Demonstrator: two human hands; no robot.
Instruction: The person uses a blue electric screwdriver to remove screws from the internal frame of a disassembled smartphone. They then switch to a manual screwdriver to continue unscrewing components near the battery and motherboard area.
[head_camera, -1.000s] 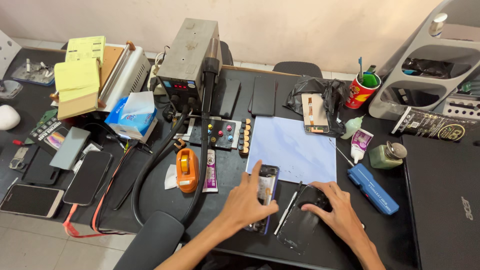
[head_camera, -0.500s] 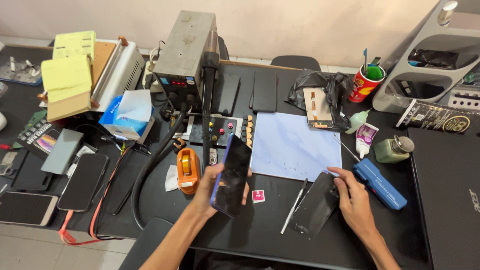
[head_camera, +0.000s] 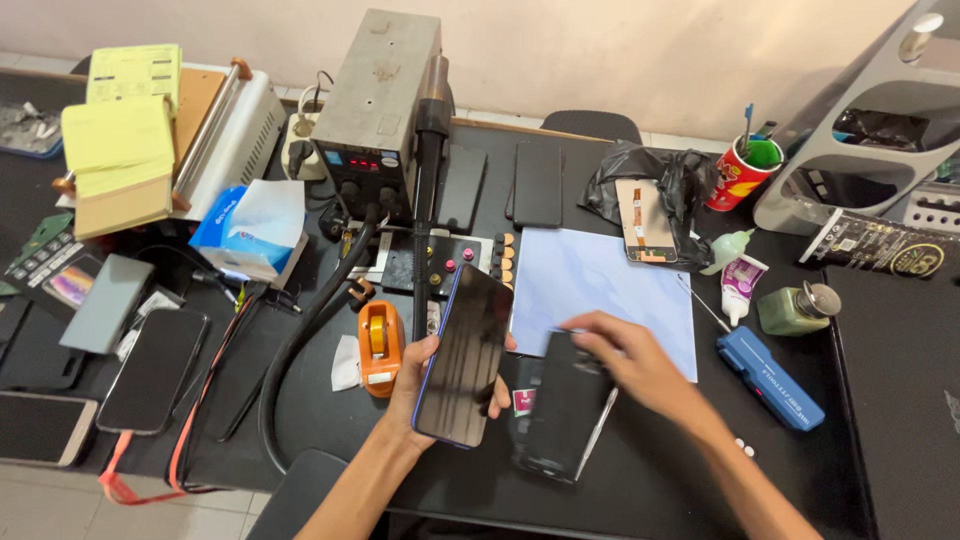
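My left hand (head_camera: 412, 385) holds a dark smartphone (head_camera: 462, 355) with a blue edge, tilted upright above the black table (head_camera: 660, 480), its glossy screen facing me. My right hand (head_camera: 635, 362) grips the top of a black flat panel (head_camera: 565, 405), which hangs slanted just right of the phone. A small pink-and-white packet (head_camera: 524, 402) lies on the table between the two. A light blue sheet (head_camera: 600, 285) lies flat behind my right hand.
An orange tape dispenser (head_camera: 379, 345) sits left of the phone. A grey machine (head_camera: 385, 100) with a black hose (head_camera: 310, 330) stands behind. A blue case (head_camera: 770, 376), green bottle (head_camera: 795, 308), red cup (head_camera: 741, 172), tissue pack (head_camera: 248, 232) and several phones (head_camera: 150, 368) lie around.
My left hand lifted the phone off the table and now holds it upright. My right hand picked up the black panel and brought it leftward beside the phone.
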